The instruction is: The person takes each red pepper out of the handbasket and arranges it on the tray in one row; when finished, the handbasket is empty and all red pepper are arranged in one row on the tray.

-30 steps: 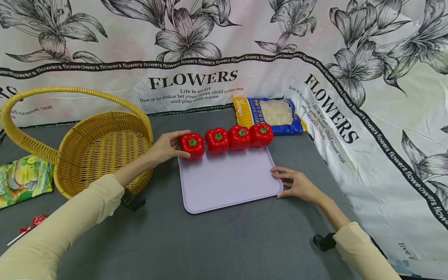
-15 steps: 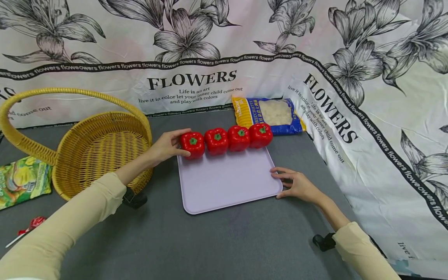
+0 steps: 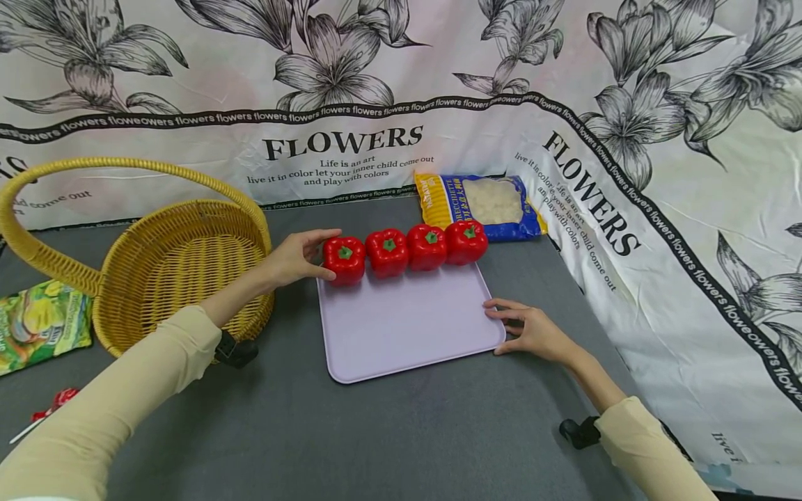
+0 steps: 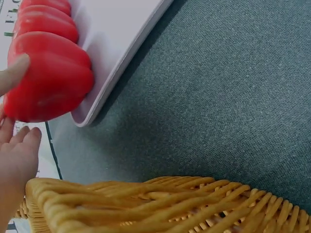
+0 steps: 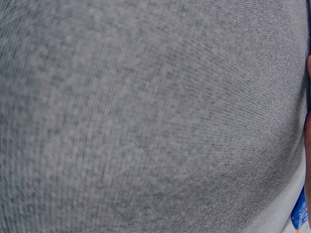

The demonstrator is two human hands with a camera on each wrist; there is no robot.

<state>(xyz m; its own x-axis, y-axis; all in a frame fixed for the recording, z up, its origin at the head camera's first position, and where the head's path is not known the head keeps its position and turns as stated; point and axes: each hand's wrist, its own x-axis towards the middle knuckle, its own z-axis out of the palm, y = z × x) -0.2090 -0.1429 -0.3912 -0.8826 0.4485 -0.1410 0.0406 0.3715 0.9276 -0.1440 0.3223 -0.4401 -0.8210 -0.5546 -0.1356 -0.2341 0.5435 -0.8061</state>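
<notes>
Four-lobed red bell peppers with green stems stand in a row along the far edge of a pale lilac tray [image 3: 407,327]. At the row's left end, my left hand [image 3: 289,263] is beside the leftmost bell pepper [image 3: 344,261], thumb on the near side and fingers behind. In the left wrist view the thumb [image 4: 17,73] overlaps this pepper [image 4: 53,77], while several fingers [image 4: 22,143] extend loosely past it. My right hand [image 3: 532,332] rests its fingertips against the tray's right edge, the thumb close to the near corner. The right wrist view shows mostly grey cloth.
A yellow wicker basket [image 3: 113,278] with a tall handle stands left of the tray. A blue and yellow pasta bag [image 3: 495,207] lies behind the peppers. At far left are a green packet [image 3: 44,323] and a red lollipop [image 3: 63,398]. Printed floral cloth [image 3: 351,83] rises behind the table.
My left thumb and fingers have loosened and drawn slightly left from the leftmost bell pepper. That pepper stays in its place; my right hand and the tray look unmoved.
</notes>
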